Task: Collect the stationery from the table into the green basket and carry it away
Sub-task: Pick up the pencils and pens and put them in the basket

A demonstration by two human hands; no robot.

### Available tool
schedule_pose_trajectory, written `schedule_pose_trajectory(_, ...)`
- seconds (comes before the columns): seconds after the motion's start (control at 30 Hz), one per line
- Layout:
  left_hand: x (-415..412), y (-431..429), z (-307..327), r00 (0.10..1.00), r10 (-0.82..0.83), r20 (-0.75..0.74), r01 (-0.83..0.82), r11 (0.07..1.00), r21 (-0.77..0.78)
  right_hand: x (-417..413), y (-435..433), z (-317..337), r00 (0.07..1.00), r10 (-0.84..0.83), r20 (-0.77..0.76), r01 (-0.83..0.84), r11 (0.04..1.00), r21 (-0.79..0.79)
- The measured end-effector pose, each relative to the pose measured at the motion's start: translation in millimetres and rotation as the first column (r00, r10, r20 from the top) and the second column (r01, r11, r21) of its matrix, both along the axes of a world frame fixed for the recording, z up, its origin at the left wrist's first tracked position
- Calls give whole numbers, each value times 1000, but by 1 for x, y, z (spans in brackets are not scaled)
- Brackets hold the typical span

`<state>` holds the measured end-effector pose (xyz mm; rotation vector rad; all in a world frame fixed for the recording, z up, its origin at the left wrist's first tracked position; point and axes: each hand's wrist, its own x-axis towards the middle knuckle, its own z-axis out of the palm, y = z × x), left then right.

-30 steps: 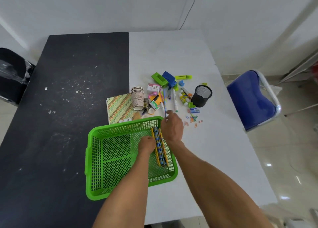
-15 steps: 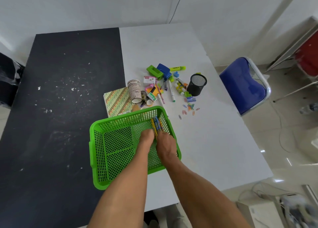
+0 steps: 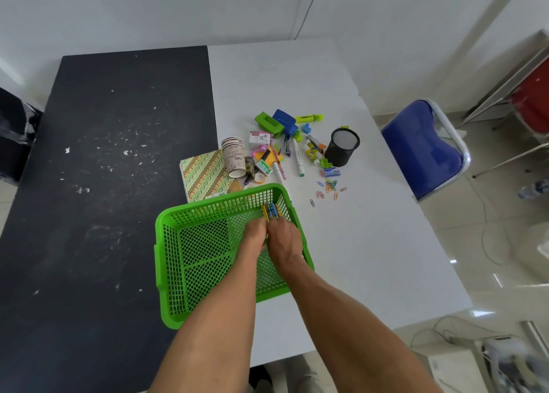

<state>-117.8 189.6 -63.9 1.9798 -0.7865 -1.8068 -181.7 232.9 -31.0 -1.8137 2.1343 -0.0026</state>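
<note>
Green basket [image 3: 159,259] sits near front of table [image 3: 356,259], straddling seam between black and white halves. Pencils [image 3: 271,211] lie inside along basket's right wall. Left hand [image 3: 254,235] and right hand [image 3: 285,242] are side by side in basket over pencils' near ends. Fingers hidden under hands, so cannot tell grip. Loose stationery just beyond basket: patterned notebook [image 3: 203,176], paper cup [image 3: 234,158], black mesh pen holder [image 3: 341,148], paper clips [image 3: 328,189].
</note>
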Motion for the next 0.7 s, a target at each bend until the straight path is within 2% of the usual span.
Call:
schedule_pose_trajectory(0.1,-5,-7,0,999,34,5,-34,999,9,-10,-21,11,996,-3,91,10,997,-73)
schedule_pose_trajectory(0.23,-13,-17,-9,990,-46,134,43,999,25,-31,-50,15,966,-144,214,179,972,-152)
schedule_pose_trajectory(0.43,-24,-28,1,965,-32,260,36,999,-11,-82,-80,2,884,-340,320,375,925,-56)
schedule_pose_trajectory(0.7,-31,-53,-10,937,-63,343,36,996,84,-110,-137,-31,872,-351,340,355,933,53)
